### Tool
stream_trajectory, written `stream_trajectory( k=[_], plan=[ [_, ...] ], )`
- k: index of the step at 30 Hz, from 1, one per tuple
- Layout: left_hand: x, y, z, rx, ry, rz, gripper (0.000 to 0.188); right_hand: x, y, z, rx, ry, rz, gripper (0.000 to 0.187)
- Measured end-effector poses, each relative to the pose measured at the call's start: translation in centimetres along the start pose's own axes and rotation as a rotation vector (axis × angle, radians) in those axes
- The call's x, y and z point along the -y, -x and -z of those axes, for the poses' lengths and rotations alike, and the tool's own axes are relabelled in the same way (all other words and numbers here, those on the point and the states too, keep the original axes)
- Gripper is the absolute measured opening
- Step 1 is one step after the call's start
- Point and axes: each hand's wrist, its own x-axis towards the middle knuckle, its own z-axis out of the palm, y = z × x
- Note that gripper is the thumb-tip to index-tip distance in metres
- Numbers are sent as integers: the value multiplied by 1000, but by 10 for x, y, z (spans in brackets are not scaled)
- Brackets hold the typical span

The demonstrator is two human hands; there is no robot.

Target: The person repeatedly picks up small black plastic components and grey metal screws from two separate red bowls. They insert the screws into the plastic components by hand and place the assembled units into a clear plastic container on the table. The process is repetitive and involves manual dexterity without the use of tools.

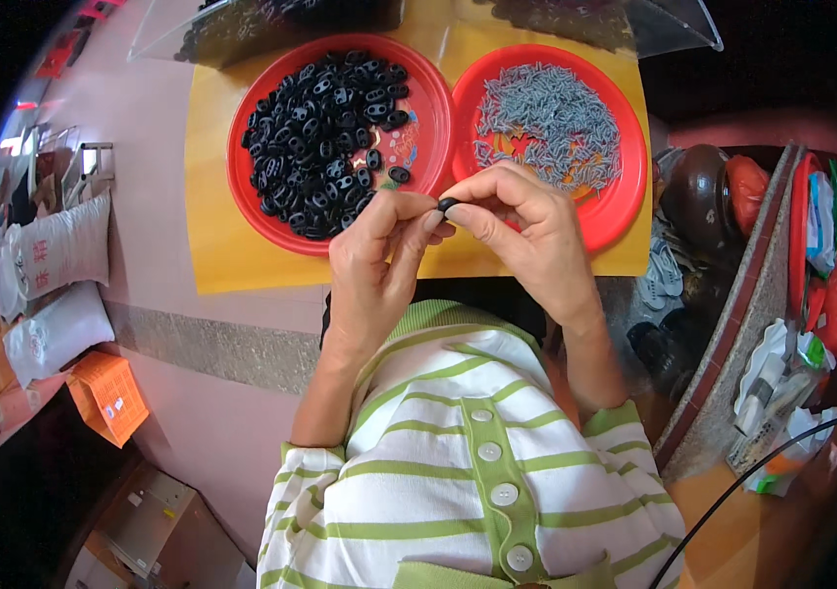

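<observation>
Near the front edge of the yellow table, my left hand (377, 257) and my right hand (528, 228) meet, fingertips pinched together on one small black cord lock (447, 204). The fingers cover most of it. Beyond my left hand, a red round tray (428, 88) holds a heap of black oval cord locks (315, 137), many showing two holes. Another red tray (631, 167), beyond my right hand, carries a spread of small thin grey springs (556, 113). Neither hand touches the trays' contents.
Clear plastic bins (286, 25) with dark contents stand at the table's far side. On the floor at left are white sacks (65, 245) and an orange basket (107, 398). A brown jar (698, 201) and a stone ledge (732, 304) lie right. A black cable (762, 486) curves at lower right.
</observation>
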Motion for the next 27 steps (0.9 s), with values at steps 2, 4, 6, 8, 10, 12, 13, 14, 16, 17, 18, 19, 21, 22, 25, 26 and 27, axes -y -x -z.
stream_trajectory(
  k=[2, 4, 6, 8, 10, 12, 13, 14, 16, 17, 18, 19, 21, 22, 25, 26, 27],
  plan=[
    [-2, -1, 0, -17, 230, 67, 7, -2, 1, -6, -41, -234, -65, 11],
    [0, -1, -3, -44, 370, 101, 8, -6, 4, -12, -76, -432, -140, 11],
    [4, -1, -5, -62, 460, 123, 9, -10, 5, -17, -102, -596, -227, 11],
    [8, 0, -5, -63, 494, 145, 10, -13, 6, -16, -82, -522, -237, 12],
    [6, -1, -2, -66, 482, 184, 10, -14, 5, -14, -55, -497, -253, 14],
    [6, -1, -1, -72, 492, 212, 10, -13, 2, -11, -18, -520, -274, 16],
    [6, -2, -1, -84, 506, 220, 10, -13, 1, -11, -21, -516, -266, 17],
    [6, -2, -1, -96, 520, 228, 11, -13, 0, -11, -23, -513, -257, 18],
    [5, -4, 0, -102, 512, 223, 11, -12, -2, -10, -22, -505, -243, 19],
    [5, -4, 0, -105, 507, 221, 11, -12, -2, -10, -20, -500, -238, 19],
    [4, -5, -1, -111, 492, 222, 11, -12, -3, -9, -18, -496, -233, 19],
    [4, -5, -1, -116, 477, 223, 11, -11, -4, -10, -21, -508, -229, 19],
    [3, -4, -1, -128, 455, 219, 11, -8, -4, -12, -26, -531, -221, 18],
    [3, -5, -2, -137, 448, 213, 11, -8, -5, -13, -29, -516, -216, 18],
    [6, -4, -3, -152, 448, 222, 11, -12, -4, -16, -51, -459, -182, 15],
    [7, -4, -3, -155, 451, 229, 10, -14, -2, -19, -66, -432, -160, 15],
    [8, -4, -4, -157, 462, 229, 10, -17, 0, -21, -83, -405, -138, 14]
  ],
)
